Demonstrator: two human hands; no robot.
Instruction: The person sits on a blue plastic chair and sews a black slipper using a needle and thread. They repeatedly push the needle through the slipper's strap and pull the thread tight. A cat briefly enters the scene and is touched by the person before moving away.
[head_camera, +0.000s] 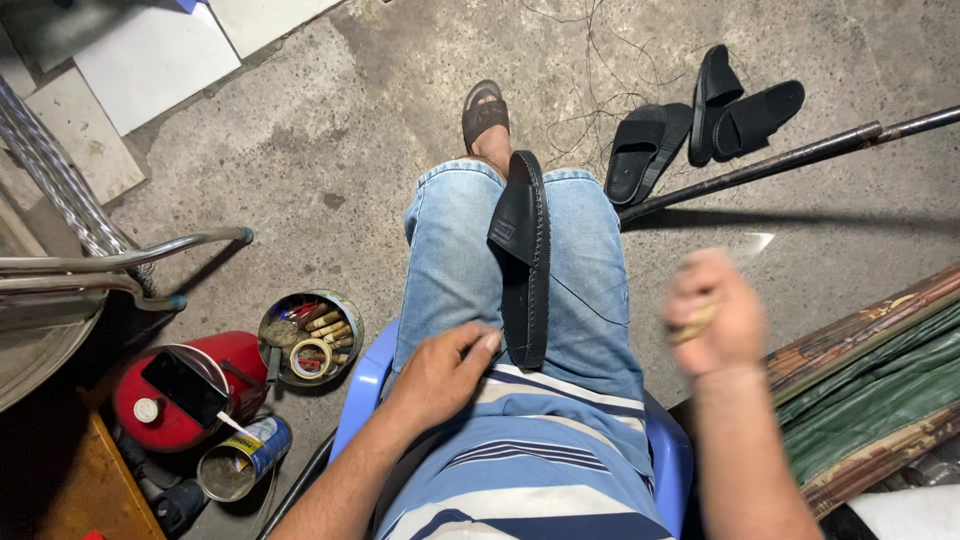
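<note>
Black rubber sandal lies on edge between knees, on lap in blue jeans; left hand rests on thigh, fingertips touching sandal's side, fingers loosely bent, holding nothing; right hand raised and blurry, fist closed round small yellowish thing, cannot tell what; round tin of tools on floor near blue plastic chair.

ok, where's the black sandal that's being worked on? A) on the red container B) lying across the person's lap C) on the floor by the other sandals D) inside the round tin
B: the black sandal rests on the jeans, with the left hand beside its lower end.
</note>
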